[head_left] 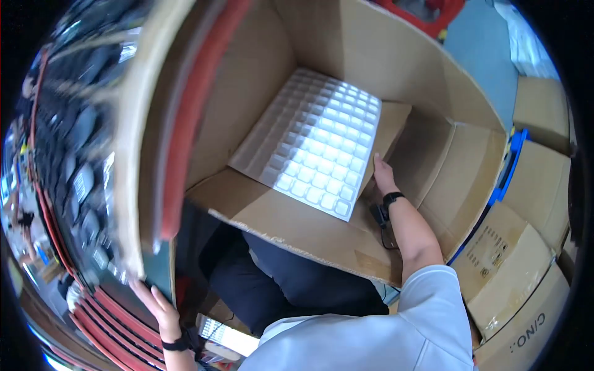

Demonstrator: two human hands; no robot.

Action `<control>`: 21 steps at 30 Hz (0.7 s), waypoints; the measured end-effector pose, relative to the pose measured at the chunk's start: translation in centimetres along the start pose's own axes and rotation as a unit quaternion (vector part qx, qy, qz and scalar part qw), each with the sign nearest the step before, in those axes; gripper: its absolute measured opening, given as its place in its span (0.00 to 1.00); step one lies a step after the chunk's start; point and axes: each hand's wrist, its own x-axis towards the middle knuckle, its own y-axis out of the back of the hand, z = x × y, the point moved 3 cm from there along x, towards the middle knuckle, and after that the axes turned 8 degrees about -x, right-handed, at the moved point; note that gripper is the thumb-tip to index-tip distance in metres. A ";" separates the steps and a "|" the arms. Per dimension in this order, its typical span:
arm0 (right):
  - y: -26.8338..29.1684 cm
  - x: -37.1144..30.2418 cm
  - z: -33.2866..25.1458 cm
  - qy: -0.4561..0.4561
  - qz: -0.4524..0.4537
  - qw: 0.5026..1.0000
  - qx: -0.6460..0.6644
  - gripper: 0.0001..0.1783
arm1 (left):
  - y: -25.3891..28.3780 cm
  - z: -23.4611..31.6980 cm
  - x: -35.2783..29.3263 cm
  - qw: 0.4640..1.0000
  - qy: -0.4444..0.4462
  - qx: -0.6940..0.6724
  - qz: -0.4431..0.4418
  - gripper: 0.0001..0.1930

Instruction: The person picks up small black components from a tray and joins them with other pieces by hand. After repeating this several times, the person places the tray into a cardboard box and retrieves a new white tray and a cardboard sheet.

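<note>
A large open cardboard box (297,238) stands in front of my knees. Inside it, a translucent plastic tray (325,142) with rows of square pockets lies tilted over a brown cardboard sheet (396,119). My right hand (385,176) reaches into the box and grips the sheet's edge beside the tray; some of its fingers are hidden behind the sheet. Low on the left, my left hand (159,308) has its fingers stretched out and thumb apart, at the lower end of a pale, blurred board edge (131,204). Each wrist wears a black band.
Several closed cartons (504,256) are stacked on the right, beside a blue strip (510,167). Dark plastic-wrapped pieces (83,142) fill the left side. A red bar (195,117) runs along the box's left. A small black device (378,215) with a cable is near my right wrist.
</note>
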 end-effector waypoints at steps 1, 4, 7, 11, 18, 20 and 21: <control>-0.4 -0.5 -0.7 -0.034 -0.028 0.997 0.061 0.31 | 0.1 0.0 0.1 1.000 -0.026 0.011 0.004 0.29; -3.8 -2.4 -3.3 -0.044 -0.110 0.988 0.104 0.30 | 1.0 -0.7 0.4 0.999 -0.033 0.036 0.017 0.28; -4.6 -2.1 -2.4 0.040 -0.159 0.983 0.078 0.26 | 0.6 -1.4 0.0 0.999 -0.031 0.023 0.028 0.29; -4.5 -2.5 -3.5 -0.013 -0.153 0.983 0.097 0.24 | 2.3 -2.0 -0.8 0.997 0.013 0.021 0.077 0.30; -2.5 -9.9 -7.8 -0.002 -0.161 0.984 0.071 0.21 | 2.1 -3.9 -2.4 0.997 0.022 0.006 0.074 0.30; -1.6 -13.8 -10.4 0.016 -0.182 0.980 0.078 0.21 | 2.1 -4.4 -2.9 0.996 0.015 0.005 0.093 0.30; -1.1 -15.7 -11.5 0.024 -0.198 0.975 0.096 0.20 | 1.9 -4.5 -3.0 0.995 0.005 0.004 0.101 0.29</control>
